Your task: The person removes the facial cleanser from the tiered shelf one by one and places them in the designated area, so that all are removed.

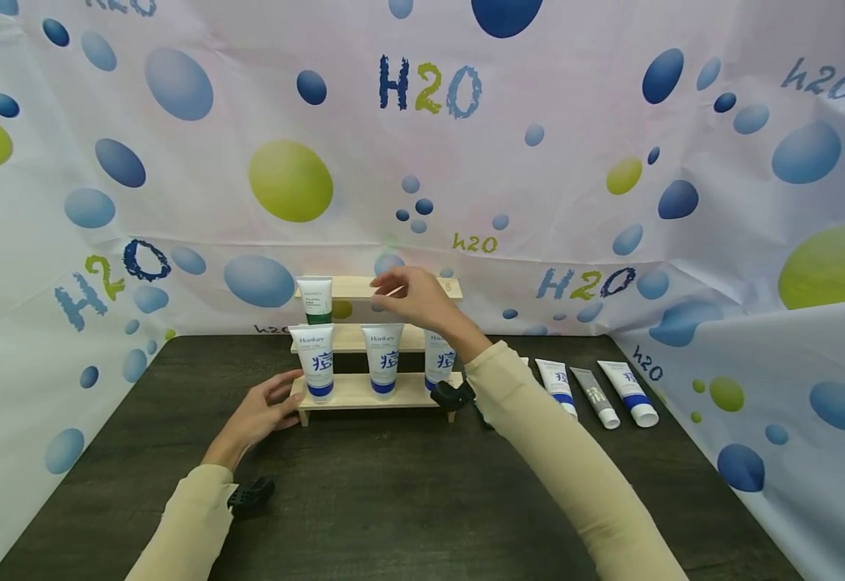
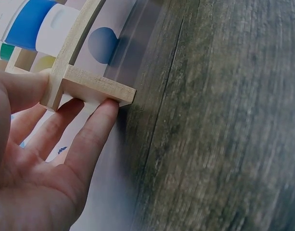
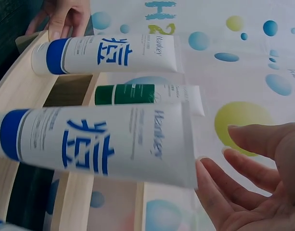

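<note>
A three-tier wooden rack (image 1: 352, 392) stands on the dark table. My left hand (image 1: 265, 407) holds the left end of its lowest step, thumb on the board and fingers against the leg (image 2: 99, 86). On that step, white tubes with blue bands stand upright on their caps: one at the left (image 1: 316, 363), one in the middle (image 1: 383, 363), one at the right (image 1: 437, 359) partly behind my right wrist. A smaller white-and-green tube (image 1: 316, 298) stands higher, at the left. My right hand (image 1: 415, 300) hovers before the top tier, thumb and fingers apart, holding nothing.
Right of the rack, several tubes lie on the table: a white-and-blue one (image 1: 558, 386), a slim grey one (image 1: 596, 397) and another white-and-blue one (image 1: 629, 393). My right forearm partly covers others. A printed curtain (image 1: 364, 202) hangs behind the table.
</note>
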### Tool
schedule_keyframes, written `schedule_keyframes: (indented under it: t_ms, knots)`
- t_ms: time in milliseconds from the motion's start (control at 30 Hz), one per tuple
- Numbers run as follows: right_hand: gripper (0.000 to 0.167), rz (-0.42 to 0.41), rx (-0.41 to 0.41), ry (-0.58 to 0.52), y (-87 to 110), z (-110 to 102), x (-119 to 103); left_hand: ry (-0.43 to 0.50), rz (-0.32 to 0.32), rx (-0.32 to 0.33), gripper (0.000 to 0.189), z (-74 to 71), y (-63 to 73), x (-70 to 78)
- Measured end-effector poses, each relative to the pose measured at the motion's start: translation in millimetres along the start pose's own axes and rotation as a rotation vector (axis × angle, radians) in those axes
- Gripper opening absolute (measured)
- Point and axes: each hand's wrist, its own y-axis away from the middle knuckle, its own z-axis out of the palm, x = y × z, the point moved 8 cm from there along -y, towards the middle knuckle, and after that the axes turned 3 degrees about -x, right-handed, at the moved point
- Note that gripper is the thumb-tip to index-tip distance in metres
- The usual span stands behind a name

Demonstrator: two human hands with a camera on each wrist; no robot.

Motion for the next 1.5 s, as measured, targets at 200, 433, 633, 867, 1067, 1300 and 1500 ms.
schedule_keyframes:
  t_ms: [200,433,633,867,1067,1300,1500]
  knots:
    - [0.037,0.052,-0.018,0.002,-13.4,16.1,-1.7,0.003,0.006,-0.001,0.061,1.3,-0.4,-0.6]
    - [0.041,0.058,-0.036,-0.003,-30.0,33.2,-9.2,0.002,0.009,-0.005,0.061,1.8,-0.4,-0.2]
    - [0.045,0.106,-0.057,0.027,-41.9,47.8,-12.8,0.009,0.018,-0.01,0.061,2.3,-0.1,0.1]
    - [0.048,0.144,-0.066,0.041,-50.7,61.7,-13.0,0.018,0.027,-0.017,0.062,2.2,-0.3,0.0]
    - [0.048,0.165,-0.076,0.037,-53.6,68.4,-7.3,0.011,0.028,-0.019,0.062,2.5,-0.2,0.8]
    - [0.036,0.133,-0.082,0.015,-56.1,72.3,-4.9,-0.005,0.02,-0.013,0.063,1.7,-0.6,-0.2]
    - [0.024,0.118,-0.079,-0.038,-58.0,74.7,-5.5,0.008,0.024,-0.022,0.063,1.0,-1.3,-1.3]
